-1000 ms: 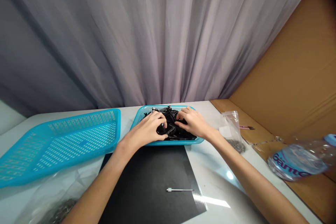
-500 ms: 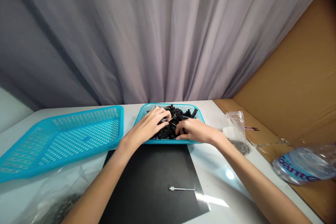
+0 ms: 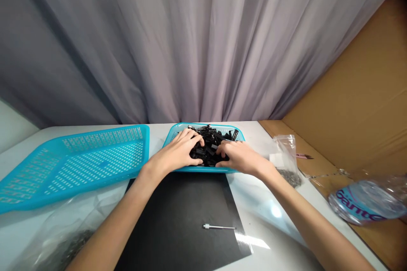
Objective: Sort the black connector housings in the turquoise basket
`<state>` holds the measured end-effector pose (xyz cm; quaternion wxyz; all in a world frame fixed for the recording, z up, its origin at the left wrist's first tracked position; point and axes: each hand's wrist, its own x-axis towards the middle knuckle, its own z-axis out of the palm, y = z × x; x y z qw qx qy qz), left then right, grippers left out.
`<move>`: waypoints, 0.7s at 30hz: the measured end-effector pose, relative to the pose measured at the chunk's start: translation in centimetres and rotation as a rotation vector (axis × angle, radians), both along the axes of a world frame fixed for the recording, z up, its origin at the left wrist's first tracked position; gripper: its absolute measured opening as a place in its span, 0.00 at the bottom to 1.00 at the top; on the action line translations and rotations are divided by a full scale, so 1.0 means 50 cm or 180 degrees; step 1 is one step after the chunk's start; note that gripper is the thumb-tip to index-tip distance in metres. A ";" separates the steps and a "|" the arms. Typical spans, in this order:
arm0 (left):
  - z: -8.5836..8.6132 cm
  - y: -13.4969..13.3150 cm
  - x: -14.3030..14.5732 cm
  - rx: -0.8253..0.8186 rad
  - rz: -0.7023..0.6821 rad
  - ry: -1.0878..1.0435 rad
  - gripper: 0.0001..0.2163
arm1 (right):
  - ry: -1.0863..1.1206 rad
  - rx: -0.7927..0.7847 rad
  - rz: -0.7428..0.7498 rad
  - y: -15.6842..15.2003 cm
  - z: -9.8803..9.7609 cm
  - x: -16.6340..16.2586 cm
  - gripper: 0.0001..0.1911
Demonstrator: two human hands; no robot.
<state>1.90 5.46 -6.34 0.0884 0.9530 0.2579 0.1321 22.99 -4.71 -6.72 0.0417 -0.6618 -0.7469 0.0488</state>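
A blue plastic basket (image 3: 203, 170) at the far middle of the table holds a heap of small black plastic parts (image 3: 208, 144). My left hand (image 3: 181, 148) reaches over its left side, fingers spread and bent, touching the heap. From the right, my right hand (image 3: 237, 156) rests at the heap with fingers curled and thumb apart. Black pieces show in the gap between both hands. Neither hand is visibly closed round a single piece, though some fingertips are partly hidden among the parts.
A larger blue basket (image 3: 95, 169) lies at left. Near me are a black mat (image 3: 178, 220) with a small screwdriver (image 3: 219, 227) and a clear bag (image 3: 63, 245) of small dark pieces. To the right are another clear bag (image 3: 288, 169), a pink-handled tool (image 3: 304, 156) and a water bottle (image 3: 365, 203).
My left hand's thumb and fingers have spread wider apart, and my right hand has shifted slightly right. The black parts between them are more exposed.
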 end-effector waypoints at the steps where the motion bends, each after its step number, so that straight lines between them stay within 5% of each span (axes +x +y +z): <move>1: 0.000 0.001 0.000 -0.0037 0.0049 0.0043 0.20 | -0.0106 0.0010 -0.0171 -0.004 0.003 -0.002 0.20; 5: -0.002 0.004 -0.002 -0.0050 0.0170 0.0100 0.23 | -0.0269 0.0059 -0.0597 -0.008 0.008 -0.003 0.30; 11: -0.011 0.009 -0.002 -0.0048 0.0157 0.0016 0.14 | 0.0584 0.0401 -0.0508 0.024 -0.023 -0.009 0.15; 21: -0.019 0.037 -0.013 -0.0227 0.0012 0.0016 0.05 | 0.0344 0.0572 -0.0332 0.023 -0.018 0.031 0.05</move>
